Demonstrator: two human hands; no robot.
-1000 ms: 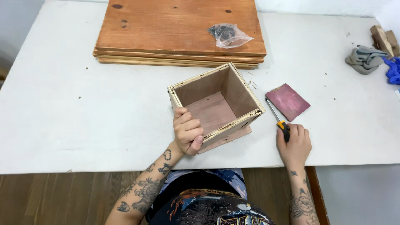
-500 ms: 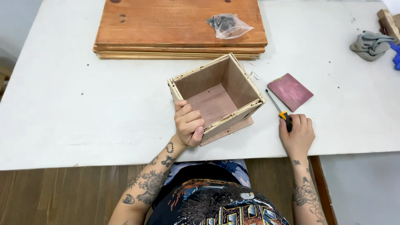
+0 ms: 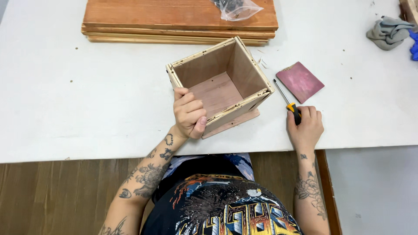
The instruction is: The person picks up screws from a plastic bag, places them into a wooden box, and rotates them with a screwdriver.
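Looking down from your head, you see a white table (image 3: 65,95) filling most of the view, with its near edge running across just above your lap. At the far side, left of centre, lies a stack of flat wooden boards (image 3: 174,19), reddish brown on top and paler below. A clear plastic bag (image 3: 237,8) holding small dark pieces rests on the boards at the top edge of the view.

Near the middle of the table stands an open wooden box (image 3: 220,82), turned at an angle so one corner points toward you. Its walls are pale plywood with notched joints, and you can see straight down to its bare floor. A thin wooden panel sticks out from under its near side. Your left hand (image 3: 189,114) is clenched over the box's near left wall, fingers curled over the rim and thumb pressed against the outside face.

Just right of the box, a screwdriver (image 3: 287,102) lies on the table, its thin metal shaft pointing away from you toward the box. Your right hand (image 3: 306,126) wraps around its orange and black handle, resting on the table near the edge. Beside the shaft, a little farther away, lies a square of dark red sandpaper (image 3: 300,81). At the far right, a crumpled grey cloth (image 3: 389,31) sits well apart from everything else.
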